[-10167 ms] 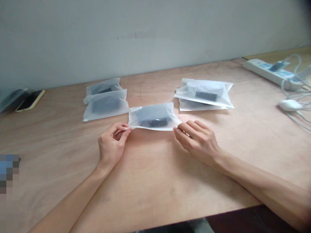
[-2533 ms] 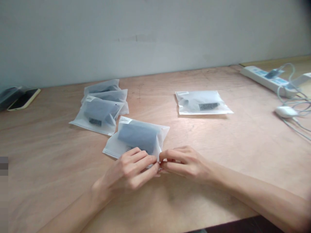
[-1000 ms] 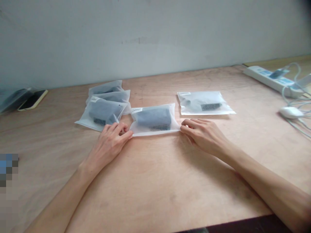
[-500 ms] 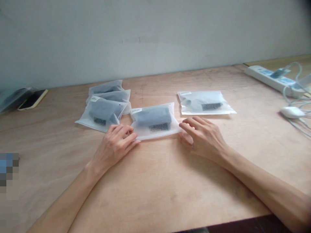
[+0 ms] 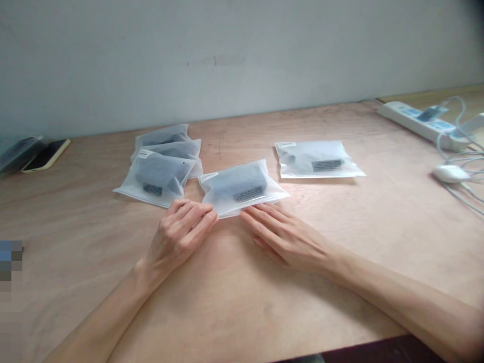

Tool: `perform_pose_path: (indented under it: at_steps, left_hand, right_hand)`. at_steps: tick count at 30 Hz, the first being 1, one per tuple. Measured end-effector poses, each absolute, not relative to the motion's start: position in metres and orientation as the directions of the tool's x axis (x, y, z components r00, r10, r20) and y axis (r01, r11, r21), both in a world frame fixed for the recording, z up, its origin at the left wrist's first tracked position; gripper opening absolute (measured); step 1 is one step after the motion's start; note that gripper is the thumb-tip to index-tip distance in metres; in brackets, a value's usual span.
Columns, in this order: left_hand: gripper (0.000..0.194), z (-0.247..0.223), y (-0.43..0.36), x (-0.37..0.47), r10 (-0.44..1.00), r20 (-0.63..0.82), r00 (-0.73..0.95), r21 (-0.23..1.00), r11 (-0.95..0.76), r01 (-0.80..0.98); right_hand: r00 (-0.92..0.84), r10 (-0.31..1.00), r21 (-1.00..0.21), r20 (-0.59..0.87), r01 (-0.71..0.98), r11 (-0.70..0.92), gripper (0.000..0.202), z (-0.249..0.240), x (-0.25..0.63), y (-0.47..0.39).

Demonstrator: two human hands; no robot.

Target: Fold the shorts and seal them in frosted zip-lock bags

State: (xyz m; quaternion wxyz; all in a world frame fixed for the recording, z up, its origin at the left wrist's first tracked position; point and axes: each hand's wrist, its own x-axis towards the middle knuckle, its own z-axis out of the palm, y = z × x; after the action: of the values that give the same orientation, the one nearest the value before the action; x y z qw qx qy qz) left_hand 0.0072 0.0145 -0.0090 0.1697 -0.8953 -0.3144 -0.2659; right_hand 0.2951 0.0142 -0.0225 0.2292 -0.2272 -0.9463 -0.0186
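Note:
A frosted plastic bag (image 5: pixel 234 184) with a dark item inside, a white label and a block of black print lies on the table in front of me. My left hand (image 5: pixel 185 227) is closed on its near left corner, thumb and fingers pressed together. At the bag's near edge, my right hand (image 5: pixel 278 232) rests with fingers stretched out, their tips touching the edge. Beyond my left hand, a similar bag (image 5: pixel 157 174) overlaps two more frosted bags (image 5: pixel 166 136). Another bag of this kind (image 5: pixel 313 156) lies flat to the right, apart from both hands.
On the wooden table (image 5: pixel 212 302), a phone (image 5: pixel 47 155) and a clear plastic bag (image 5: pixel 18 154) are at far left. A white power strip (image 5: pixel 419 123) with a plug, cables and a white adapter (image 5: pixel 449 174) sits at right. A wall (image 5: pixel 242 60) rises behind.
My right hand has moved left from the bag's right corner to the middle of its near edge, its fingers straightening. My left hand stays at the left corner; the bag has tilted slightly.

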Motion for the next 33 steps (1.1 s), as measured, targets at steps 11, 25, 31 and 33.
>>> perform_pose_path:
  at_steps: [11, 25, 31, 33]
  left_hand:
    - [0.019, -0.003, 0.002, 0.018, 0.44, 0.649, 0.621, -0.055, -0.786, 0.616]
    - [0.038, -0.009, 0.005, 0.025, 0.565, 0.499, 0.657, 0.071, -0.782, 0.619]
    - [0.049, -0.019, 0.012, 0.017, 0.623, 0.46, 0.633, 0.143, -0.755, 0.64]
    - [0.052, -0.021, 0.013, 0.014, 0.649, 0.42, 0.634, 0.153, -0.739, 0.656]
  right_hand:
    - [-0.769, 0.503, -0.085, 0.395, 0.515, 0.853, 0.052, -0.025, 0.294, 0.01]
    - [-0.71, 0.606, -0.124, 0.358, 0.607, 0.785, 0.041, -0.024, 0.29, 0.005]
    - [-0.68, 0.499, -0.098, 0.537, 0.537, 0.838, 0.031, -0.023, 0.289, 0.011]
    - [-0.656, 0.441, -0.061, 0.613, 0.518, 0.853, 0.023, -0.023, 0.292, 0.011]
